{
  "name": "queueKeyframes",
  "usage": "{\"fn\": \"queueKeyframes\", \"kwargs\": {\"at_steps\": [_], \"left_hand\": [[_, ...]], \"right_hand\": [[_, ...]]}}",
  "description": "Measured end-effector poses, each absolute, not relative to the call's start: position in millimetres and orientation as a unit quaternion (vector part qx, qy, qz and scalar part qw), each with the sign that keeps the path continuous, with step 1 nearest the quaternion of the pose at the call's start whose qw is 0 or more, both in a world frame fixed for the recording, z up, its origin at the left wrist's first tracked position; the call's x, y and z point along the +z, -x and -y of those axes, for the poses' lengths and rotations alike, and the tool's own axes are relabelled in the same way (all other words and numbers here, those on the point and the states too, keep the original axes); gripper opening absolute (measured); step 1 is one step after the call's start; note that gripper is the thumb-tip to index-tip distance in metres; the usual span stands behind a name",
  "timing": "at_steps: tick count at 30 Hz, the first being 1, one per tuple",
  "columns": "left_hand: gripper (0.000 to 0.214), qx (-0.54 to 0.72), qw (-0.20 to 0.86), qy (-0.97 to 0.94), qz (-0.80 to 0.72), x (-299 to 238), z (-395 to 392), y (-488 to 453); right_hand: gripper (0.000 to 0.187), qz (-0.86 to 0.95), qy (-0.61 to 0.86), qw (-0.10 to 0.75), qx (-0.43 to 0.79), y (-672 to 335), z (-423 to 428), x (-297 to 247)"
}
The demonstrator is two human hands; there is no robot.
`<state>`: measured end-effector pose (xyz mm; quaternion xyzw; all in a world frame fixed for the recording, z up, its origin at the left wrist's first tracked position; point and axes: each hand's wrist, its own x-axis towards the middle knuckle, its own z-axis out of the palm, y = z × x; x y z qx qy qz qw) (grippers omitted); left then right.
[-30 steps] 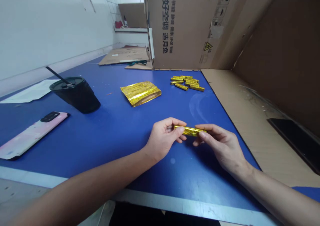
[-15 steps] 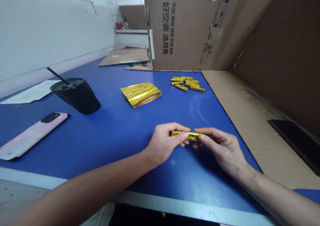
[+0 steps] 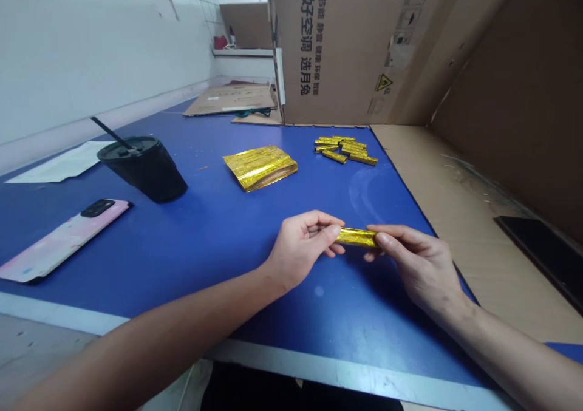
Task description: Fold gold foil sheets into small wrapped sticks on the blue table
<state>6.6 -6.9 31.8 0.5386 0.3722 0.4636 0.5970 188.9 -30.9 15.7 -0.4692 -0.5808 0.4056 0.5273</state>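
A small roll of shiny gold foil paper [image 3: 357, 237] is held level above the blue table, one end in each hand. My left hand [image 3: 306, 244] pinches its left end between thumb and fingers. At the other end, my right hand [image 3: 416, 259] grips it the same way, with the fingertips behind it hidden. Farther forward lies a stack of gold foil paper sheets [image 3: 262, 165], its layered edge facing me. A loose heap of several finished-looking gold foil rolls [image 3: 348, 149] rests to the right of the stack.
At the left stand a black lidded cup with a straw [image 3: 150, 171] and a pink phone [image 3: 68, 238], near a white paper sheet [image 3: 59, 163]. A large cardboard box [image 3: 337, 53] walls off the back right. A dark flat object [image 3: 542, 265] lies on cardboard at the right.
My right hand has shifted right along with the roll, and my hands are farther apart. More of the roll's middle now shows between them. The whole view has shifted slightly.
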Motion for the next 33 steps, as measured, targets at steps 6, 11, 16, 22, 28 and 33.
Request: {"fn": "queueKeyframes", "kwargs": {"at_steps": [6, 11, 16, 22, 28, 33], "left_hand": [[0.01, 0.453, 0.592, -0.535, -0.398, 34, 7, -8], [0.017, 0.425, 0.611, -0.553, -0.375, 29, 5, -7], [0.01, 0.4, 0.604, -0.565, -0.394, 28, 5, -8], [0.013, 0.379, 0.577, -0.617, -0.377, 23, 11, -9], [0.011, 0.378, 0.598, -0.597, -0.378, 23, 12, -11], [0.008, 0.382, 0.602, -0.576, -0.4, 25, 8, -10]], "right_hand": [[0.016, 0.587, 0.476, 0.515, 0.403, -188, 32, 18], [0.017, 0.588, 0.489, 0.499, 0.407, -186, 32, 21], [0.028, 0.59, 0.472, 0.478, 0.447, -182, 32, 22], [0.017, 0.614, 0.464, 0.439, 0.463, -181, 34, 21], [0.016, 0.64, 0.463, 0.422, 0.445, -182, 36, 22], [0.02, 0.628, 0.469, 0.441, 0.437, -181, 34, 21]]}}
